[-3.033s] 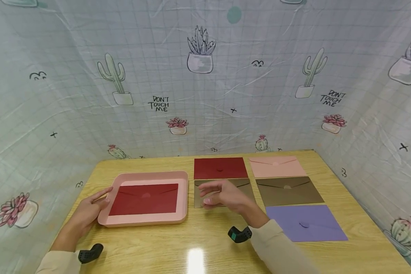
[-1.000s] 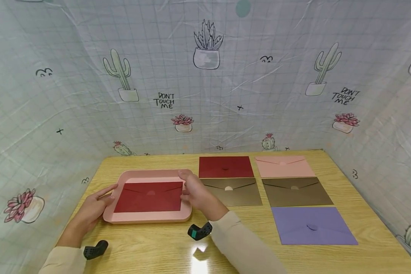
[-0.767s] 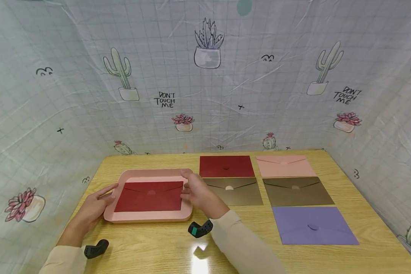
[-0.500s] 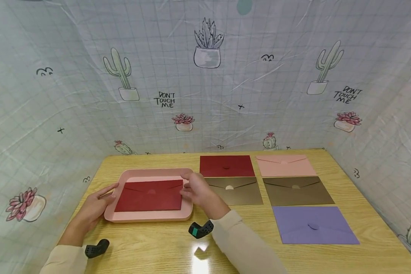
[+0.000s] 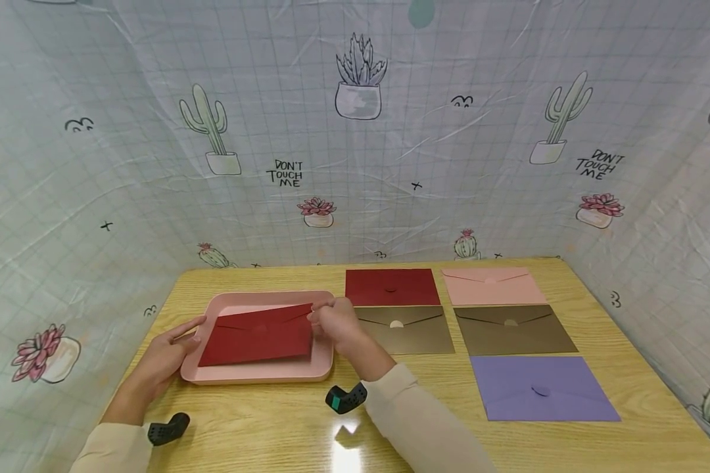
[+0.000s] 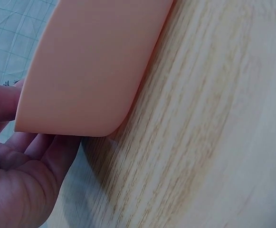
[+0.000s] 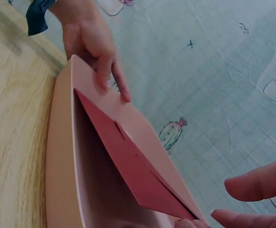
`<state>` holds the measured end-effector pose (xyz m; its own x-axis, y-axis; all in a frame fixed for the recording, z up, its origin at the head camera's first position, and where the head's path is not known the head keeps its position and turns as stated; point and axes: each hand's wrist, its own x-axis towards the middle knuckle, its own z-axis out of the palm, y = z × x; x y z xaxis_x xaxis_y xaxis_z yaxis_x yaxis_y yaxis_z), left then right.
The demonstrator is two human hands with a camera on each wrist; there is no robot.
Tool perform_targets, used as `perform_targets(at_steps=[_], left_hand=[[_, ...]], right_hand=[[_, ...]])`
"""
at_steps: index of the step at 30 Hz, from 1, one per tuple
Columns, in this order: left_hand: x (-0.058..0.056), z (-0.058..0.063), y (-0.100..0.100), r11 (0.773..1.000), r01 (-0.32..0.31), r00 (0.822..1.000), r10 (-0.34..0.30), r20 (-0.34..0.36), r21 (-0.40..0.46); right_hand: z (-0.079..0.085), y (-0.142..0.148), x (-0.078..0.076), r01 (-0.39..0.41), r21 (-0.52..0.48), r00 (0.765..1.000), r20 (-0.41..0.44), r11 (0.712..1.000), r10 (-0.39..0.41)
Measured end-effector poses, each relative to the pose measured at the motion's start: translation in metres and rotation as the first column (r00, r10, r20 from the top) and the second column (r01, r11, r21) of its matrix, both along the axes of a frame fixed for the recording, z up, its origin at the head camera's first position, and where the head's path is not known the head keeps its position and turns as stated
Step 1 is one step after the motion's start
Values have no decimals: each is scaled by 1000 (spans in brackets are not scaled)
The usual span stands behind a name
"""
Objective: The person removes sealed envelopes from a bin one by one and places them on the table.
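A red envelope [image 5: 254,336] lies in a pink tray [image 5: 254,379], its right end raised off the tray floor and its left end low. My right hand [image 5: 342,326] holds that raised end at the tray's right side. In the right wrist view the envelope [image 7: 128,159] slants above the tray bottom; fingertips [image 7: 190,223] touch its near end, with the thumb apart from it. My left hand [image 5: 158,363] grips the tray's left rim. In the left wrist view several fingers of the left hand [image 6: 21,175] curl under the tray's corner.
Right of the tray lie a dark red envelope [image 5: 390,287], a gold envelope [image 5: 399,338] partly behind my right hand, a pink envelope [image 5: 494,289], a brown envelope [image 5: 511,335] and a purple envelope [image 5: 544,391]. A patterned cloth [image 5: 248,217] stands around the wooden table [image 5: 260,427].
My right hand has moved left from above the gold envelope to the tray. The red envelope's right end has risen off the tray floor. My left hand stays at the tray rim.
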<state>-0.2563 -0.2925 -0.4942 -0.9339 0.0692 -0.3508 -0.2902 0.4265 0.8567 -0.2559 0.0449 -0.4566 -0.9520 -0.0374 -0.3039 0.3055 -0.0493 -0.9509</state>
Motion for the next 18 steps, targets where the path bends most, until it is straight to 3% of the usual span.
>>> perform_targets(at_steps=[4, 9, 18], left_hand=[[0, 1, 0, 1000, -5, 1000, 5, 8, 2], [0, 1, 0, 1000, -11, 1000, 11, 10, -2], [-1, 1, 0, 1000, -10, 1000, 10, 3, -18]], right_hand=[[-3, -3, -1, -4, 69, 999, -32, 998, 6], [-9, -8, -2, -13, 86, 994, -105, 996, 23], [-16, -18, -3, -13, 24, 995, -100, 1000, 15]])
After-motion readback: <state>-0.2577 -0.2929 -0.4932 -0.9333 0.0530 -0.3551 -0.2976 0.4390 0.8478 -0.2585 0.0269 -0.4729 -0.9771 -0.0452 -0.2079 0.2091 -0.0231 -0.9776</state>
